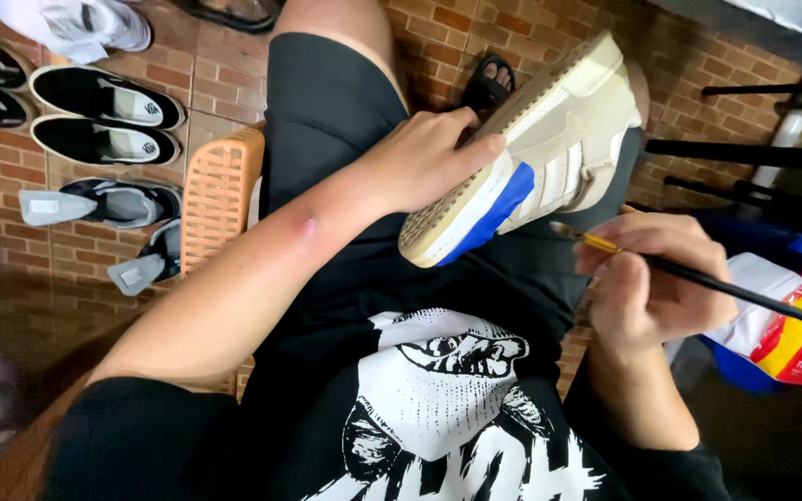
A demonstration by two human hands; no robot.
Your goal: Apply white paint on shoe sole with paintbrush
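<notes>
My left hand point(424, 158) grips a white sneaker point(549, 148) by its sole, holding it tilted over my lap with the sole turned toward me. A blue painted patch point(498, 206) covers part of the sneaker's midsole near the heel end. My right hand point(647, 283) holds a thin paintbrush point(689, 276) with a black handle and a gold ferrule. The brush tip points at the sneaker's side, just short of the blue patch. I sit in black shorts and a black printed shirt.
An orange plastic stool point(218, 190) is under me at the left. Several pairs of shoes point(104, 116) line the brick floor at the far left. A red, yellow and white bag point(791, 329) lies at the right. Black metal bars point(744, 153) stand at the upper right.
</notes>
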